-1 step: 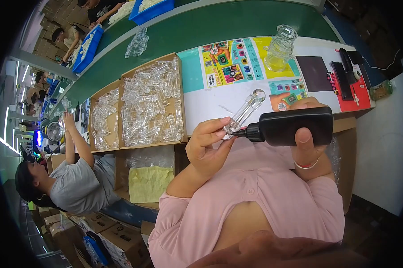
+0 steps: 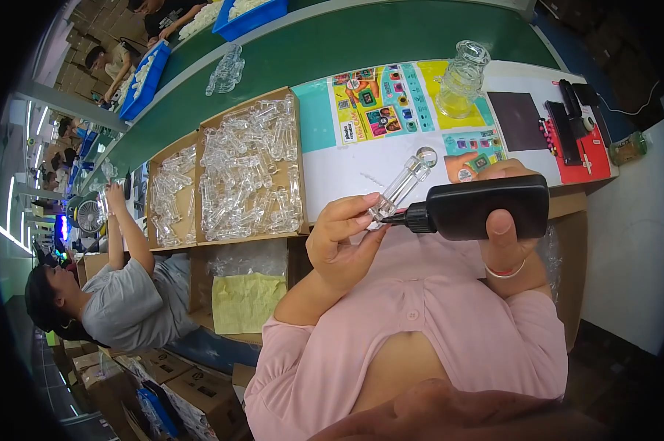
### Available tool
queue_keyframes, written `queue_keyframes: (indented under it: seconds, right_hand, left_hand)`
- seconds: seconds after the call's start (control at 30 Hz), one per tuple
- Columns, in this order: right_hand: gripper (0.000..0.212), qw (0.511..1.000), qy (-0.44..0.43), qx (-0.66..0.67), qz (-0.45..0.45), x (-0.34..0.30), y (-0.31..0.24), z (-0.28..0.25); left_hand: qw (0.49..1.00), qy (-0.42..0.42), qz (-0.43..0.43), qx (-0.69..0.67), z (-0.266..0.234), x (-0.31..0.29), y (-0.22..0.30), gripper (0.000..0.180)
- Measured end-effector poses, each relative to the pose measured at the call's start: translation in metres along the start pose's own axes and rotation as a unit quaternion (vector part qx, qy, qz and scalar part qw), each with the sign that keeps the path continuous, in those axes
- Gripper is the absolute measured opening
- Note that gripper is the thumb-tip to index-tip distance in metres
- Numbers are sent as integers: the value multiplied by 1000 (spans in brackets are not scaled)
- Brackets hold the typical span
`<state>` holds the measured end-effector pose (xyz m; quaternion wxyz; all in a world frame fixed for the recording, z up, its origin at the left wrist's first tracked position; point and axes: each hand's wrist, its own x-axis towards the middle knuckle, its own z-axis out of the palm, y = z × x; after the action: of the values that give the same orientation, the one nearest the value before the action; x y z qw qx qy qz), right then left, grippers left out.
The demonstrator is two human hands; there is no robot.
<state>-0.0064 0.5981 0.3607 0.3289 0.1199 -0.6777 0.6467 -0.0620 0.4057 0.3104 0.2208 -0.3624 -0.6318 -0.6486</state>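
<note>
My left hand (image 2: 347,239) pinches the lower end of a clear, tube-shaped piece (image 2: 402,187), which tilts up to the right and has a round ball at its top. A flat black squeeze bottle (image 2: 486,209) lies sideways in my right hand (image 2: 502,246); my thumb presses its near side, and most of the other fingers are hidden behind it. Its narrow nozzle points left and meets the piece's lower end beside my left fingertips. Whether anything flows from the tip is too small to tell.
Left of my hands, two cardboard trays (image 2: 300,140) hold many similar clear pieces. A clear, stepped vessel (image 2: 461,81) stands on the printed mat (image 2: 332,173). Another clear object (image 2: 227,71) lies on the green table (image 2: 376,37). A co-worker (image 2: 137,301) sits at left.
</note>
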Motion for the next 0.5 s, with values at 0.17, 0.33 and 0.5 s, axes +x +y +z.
queue_keyframes:
  seconds: [0.17, 0.33, 0.5]
  right_hand:
    - [34, 1000, -4, 23, -3, 2, 2, 0]
    - [32, 1000, -11, 11, 6, 2, 0, -1]
    - [32, 999, -22, -23, -7, 3, -2, -3]
  left_hand:
    - [1000, -2, 2, 8, -1, -1, 0, 40]
    - [1000, -8, 3, 22, -3, -1, 0, 42]
    - [999, -13, 10, 45, -5, -1, 0, 43]
